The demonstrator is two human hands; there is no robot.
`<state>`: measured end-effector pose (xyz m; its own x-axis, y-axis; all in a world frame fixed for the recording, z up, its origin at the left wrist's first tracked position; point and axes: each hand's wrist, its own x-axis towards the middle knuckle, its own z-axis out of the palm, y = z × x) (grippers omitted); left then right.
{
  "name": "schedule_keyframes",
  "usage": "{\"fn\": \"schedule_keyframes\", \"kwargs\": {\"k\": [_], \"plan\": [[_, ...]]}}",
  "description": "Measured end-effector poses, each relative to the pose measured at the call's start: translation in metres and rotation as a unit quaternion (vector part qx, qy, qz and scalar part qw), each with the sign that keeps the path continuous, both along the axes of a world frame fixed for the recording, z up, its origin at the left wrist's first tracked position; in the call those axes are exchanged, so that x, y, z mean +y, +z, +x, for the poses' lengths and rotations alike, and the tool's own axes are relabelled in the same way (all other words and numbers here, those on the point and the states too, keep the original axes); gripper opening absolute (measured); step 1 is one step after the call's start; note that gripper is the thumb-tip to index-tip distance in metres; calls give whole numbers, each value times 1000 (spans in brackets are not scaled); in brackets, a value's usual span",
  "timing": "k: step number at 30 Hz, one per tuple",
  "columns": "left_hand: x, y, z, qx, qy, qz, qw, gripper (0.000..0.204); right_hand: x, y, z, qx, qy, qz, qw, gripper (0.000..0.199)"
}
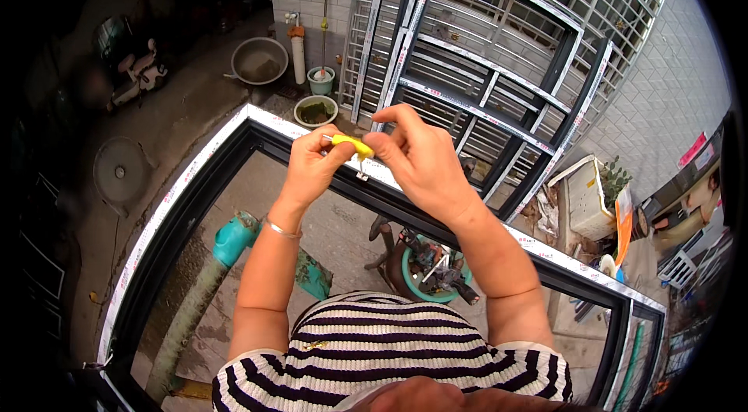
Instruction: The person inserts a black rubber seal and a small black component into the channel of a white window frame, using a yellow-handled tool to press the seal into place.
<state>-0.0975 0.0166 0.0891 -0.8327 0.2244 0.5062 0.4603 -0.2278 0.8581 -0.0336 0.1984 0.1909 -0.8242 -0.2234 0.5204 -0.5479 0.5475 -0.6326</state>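
My left hand (310,167) grips a small tool with a yellow handle (352,146), held level over the far rail of a black window frame (234,149). My right hand (419,156) pinches the tool's right end with thumb and fingertips. A small metal piece (362,174) hangs just below the handle, between both hands. A thin bangle sits on my left wrist. The frame lies flat in front of me, its edges covered in white protective tape.
More window frames and metal grilles (499,61) lean against the tiled wall behind. Basins (259,60) and small buckets (315,110) stand at the back left. A teal basin with tools (430,272) and a green pipe (234,237) lie under the frame. A fan (119,170) rests at left.
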Motion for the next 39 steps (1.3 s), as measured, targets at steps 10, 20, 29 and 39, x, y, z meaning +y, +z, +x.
{"fn": "schedule_keyframes", "kwargs": {"k": [10,20,29,39], "plan": [[18,6,18,324,388,-134,852,28,-35,4,-8,52,-58,319,945,52],[-12,-39,-6,291,204,-418,836,64,-66,2,-12,-403,-137,-140,894,56],[-1,-49,-23,318,201,-388,841,45,-64,25,-3,-560,-141,-71,813,67],[-2,-59,-31,353,223,-342,842,43,-51,24,-46,-613,2,-37,789,41]]}}
